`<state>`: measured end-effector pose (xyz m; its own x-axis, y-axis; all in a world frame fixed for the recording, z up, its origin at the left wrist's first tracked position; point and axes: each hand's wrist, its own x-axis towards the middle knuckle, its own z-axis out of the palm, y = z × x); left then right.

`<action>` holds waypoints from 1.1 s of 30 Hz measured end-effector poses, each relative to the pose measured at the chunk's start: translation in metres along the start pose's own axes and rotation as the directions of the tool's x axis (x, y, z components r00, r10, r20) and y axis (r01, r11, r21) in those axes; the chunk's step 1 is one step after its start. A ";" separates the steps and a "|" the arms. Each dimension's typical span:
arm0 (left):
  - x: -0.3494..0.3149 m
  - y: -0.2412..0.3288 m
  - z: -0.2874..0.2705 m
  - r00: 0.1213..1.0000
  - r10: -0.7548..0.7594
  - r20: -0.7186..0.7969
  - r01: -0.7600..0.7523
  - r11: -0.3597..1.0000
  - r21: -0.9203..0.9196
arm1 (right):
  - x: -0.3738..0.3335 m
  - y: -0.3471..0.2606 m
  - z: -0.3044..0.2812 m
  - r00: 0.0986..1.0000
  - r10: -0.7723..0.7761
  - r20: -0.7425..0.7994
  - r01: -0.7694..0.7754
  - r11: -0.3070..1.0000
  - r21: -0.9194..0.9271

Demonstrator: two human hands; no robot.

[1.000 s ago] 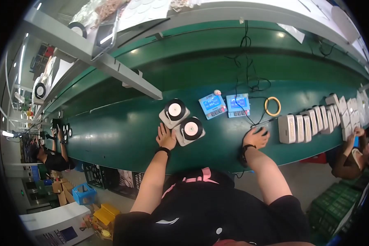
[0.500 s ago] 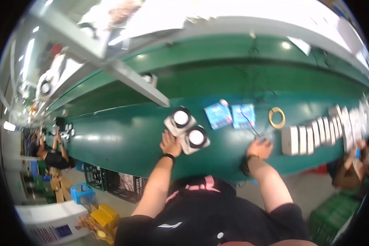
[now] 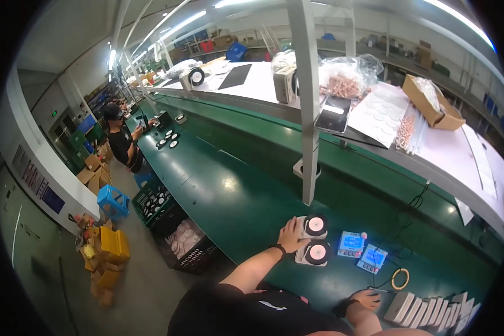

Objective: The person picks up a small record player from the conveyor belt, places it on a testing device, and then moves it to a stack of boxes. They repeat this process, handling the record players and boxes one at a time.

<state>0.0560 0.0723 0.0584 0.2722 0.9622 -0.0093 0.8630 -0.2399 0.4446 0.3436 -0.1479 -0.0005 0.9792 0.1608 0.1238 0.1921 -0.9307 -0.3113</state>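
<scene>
Two small white devices shaped like record players, each with a black disc and a pale centre, stand one behind the other: the far device (image 3: 316, 225) and the near device (image 3: 317, 253). My left hand (image 3: 290, 235) lies open against their left sides, fingers stretched out. To the right, my right hand (image 3: 367, 299) rests open on the green bench, fingers apart. A thin dark piece (image 3: 378, 289) lies by its fingertips; its kind is too small to tell. Between the hands' far sides sit two blue-screened meters (image 3: 352, 244), with a cable across them.
A yellow ring of tape (image 3: 400, 278) lies near a row of white casings (image 3: 425, 309). A grey post (image 3: 308, 112) rises behind the devices to a shelf holding a phone (image 3: 334, 114). Black crates (image 3: 187, 243) stand at left. Another person (image 3: 123, 140) works farther along the green bench (image 3: 224, 185).
The view has swung up and left, showing the shelf and far bench. My left hand stays beside the two devices, and my right hand remains on the bench.
</scene>
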 end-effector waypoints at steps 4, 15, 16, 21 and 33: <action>0.021 0.018 -0.016 0.969 0.245 -0.009 -0.240 0.954 0.179 | 0.001 -0.005 -0.004 0.999 -0.044 -0.023 0.045 0.998 0.042; -0.004 0.029 -0.016 0.980 0.192 -0.043 -0.186 0.976 0.114 | -0.004 -0.003 -0.012 0.999 -0.041 -0.031 0.043 0.997 0.062; -0.007 0.032 -0.016 0.990 0.135 -0.027 -0.131 0.985 0.114 | -0.005 -0.001 -0.014 0.999 -0.038 -0.030 0.040 0.998 0.055; -0.041 0.051 -0.016 0.996 -0.066 0.061 0.060 0.994 0.096 | -0.001 -0.013 -0.026 1.000 0.013 -0.020 -0.014 1.000 -0.004; -0.062 0.034 0.002 0.993 -0.035 0.115 0.036 0.999 -0.002 | -0.008 -0.017 -0.027 0.969 0.209 -0.131 -0.216 0.976 -0.039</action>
<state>0.0697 0.0039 0.0722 0.2887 0.9488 -0.1283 0.8713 -0.2048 0.4460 0.3310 -0.1421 0.0298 0.9805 -0.0818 0.1786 -0.0261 -0.9554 -0.2940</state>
